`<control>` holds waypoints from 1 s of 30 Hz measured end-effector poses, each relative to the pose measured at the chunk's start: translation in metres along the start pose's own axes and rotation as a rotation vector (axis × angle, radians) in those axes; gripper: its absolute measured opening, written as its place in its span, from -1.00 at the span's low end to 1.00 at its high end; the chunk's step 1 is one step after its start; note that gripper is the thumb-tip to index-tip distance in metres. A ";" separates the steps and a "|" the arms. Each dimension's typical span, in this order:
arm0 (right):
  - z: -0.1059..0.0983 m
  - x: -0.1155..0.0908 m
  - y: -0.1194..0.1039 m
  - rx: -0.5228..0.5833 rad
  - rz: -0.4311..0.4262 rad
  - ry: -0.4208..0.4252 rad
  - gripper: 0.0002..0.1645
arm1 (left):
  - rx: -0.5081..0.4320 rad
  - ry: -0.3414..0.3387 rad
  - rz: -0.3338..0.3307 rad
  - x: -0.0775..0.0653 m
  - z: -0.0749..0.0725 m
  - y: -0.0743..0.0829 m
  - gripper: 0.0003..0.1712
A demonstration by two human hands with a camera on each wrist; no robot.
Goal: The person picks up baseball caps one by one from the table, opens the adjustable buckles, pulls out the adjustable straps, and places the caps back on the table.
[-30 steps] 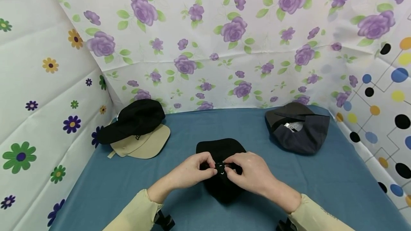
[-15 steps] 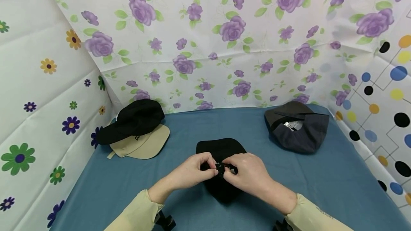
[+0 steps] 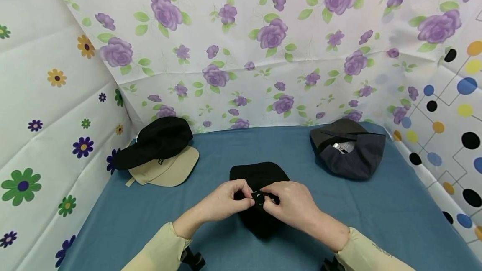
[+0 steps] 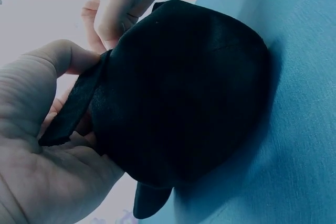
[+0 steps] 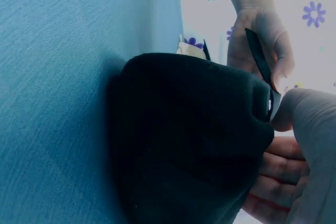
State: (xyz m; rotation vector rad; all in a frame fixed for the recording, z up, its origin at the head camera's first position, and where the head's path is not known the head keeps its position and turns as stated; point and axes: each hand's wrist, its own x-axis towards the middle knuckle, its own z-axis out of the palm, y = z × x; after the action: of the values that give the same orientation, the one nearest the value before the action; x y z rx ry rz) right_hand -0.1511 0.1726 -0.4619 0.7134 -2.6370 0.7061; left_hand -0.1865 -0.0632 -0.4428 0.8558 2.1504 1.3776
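A black cap (image 3: 263, 225) lies on the blue cloth, its back strap (image 4: 79, 95) drawn up between both hands. My left hand (image 3: 227, 198) pinches one side of the strap with thumb and fingertips, and the strap's loose end hangs across the palm in the left wrist view. From the other side, my right hand (image 3: 293, 202) pinches the strap, its thumb and index finger close to the left fingertips. Small white marks show on the strap between the hands. In the right wrist view the cap's crown (image 5: 184, 140) hides part of the right fingers.
At the back left, a black cap (image 3: 162, 139) lies on top of a beige cap (image 3: 173, 168). A dark grey cap (image 3: 350, 149) rests at the back right. Patterned cloth walls (image 3: 241, 53) enclose the blue-covered table (image 3: 222, 149).
The right hand's fingers have shifted slightly along the strap, and its forearm has moved a little to the left. The left hand and the cap have stayed nearly in place.
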 end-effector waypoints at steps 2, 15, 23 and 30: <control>0.000 0.000 0.001 0.003 -0.005 -0.002 -0.76 | -0.003 0.001 -0.004 0.000 0.000 0.000 -0.93; -0.002 -0.001 0.001 0.013 -0.032 -0.002 -0.74 | -0.009 -0.002 -0.008 -0.001 -0.001 -0.001 -0.93; -0.003 -0.002 0.001 0.024 -0.044 -0.011 -0.74 | 0.012 0.000 -0.013 -0.001 -0.001 -0.001 -0.93; -0.004 -0.002 0.001 0.026 -0.053 -0.009 -0.73 | 0.022 0.001 -0.015 -0.001 -0.002 0.000 -0.93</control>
State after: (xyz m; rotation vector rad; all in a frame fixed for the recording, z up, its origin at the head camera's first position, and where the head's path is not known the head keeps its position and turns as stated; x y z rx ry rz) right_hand -0.1493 0.1760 -0.4601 0.7931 -2.6113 0.7256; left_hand -0.1867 -0.0655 -0.4422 0.8451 2.1720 1.3499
